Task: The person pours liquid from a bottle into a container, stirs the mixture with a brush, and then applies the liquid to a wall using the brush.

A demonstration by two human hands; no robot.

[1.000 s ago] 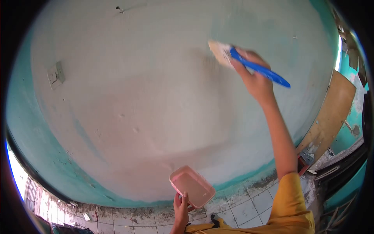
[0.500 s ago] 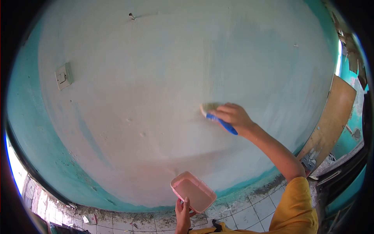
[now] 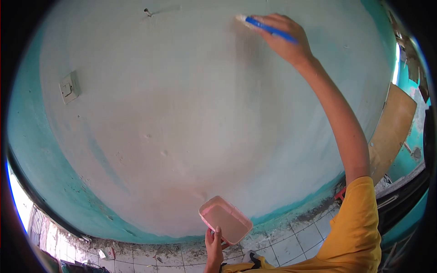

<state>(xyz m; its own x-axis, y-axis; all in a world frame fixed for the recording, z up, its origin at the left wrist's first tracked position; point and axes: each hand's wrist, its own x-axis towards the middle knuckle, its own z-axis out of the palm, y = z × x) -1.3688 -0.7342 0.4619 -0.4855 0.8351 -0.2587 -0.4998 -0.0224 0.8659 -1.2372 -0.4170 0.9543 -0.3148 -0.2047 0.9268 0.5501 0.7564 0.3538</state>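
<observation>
High on the wall, my right hand grips a paintbrush by its blue handle. Its pale bristles touch the wall, which has a whitish coat over turquoise paint. Low down in front of me, my left hand holds a pink rectangular tub by its near side, thumb over the rim. Pale pinkish-grey paint fills part of the tub. The fingers under the tub are partly hidden.
A light switch sits on the wall at left, and a metal peg sticks out near the top. A brown board leans at right. White floor tiles with debris run along the wall's foot.
My right hand has swept the paintbrush upward from the middle of the wall to near the top, its arm now stretched out. The left hand and tub have barely moved.
</observation>
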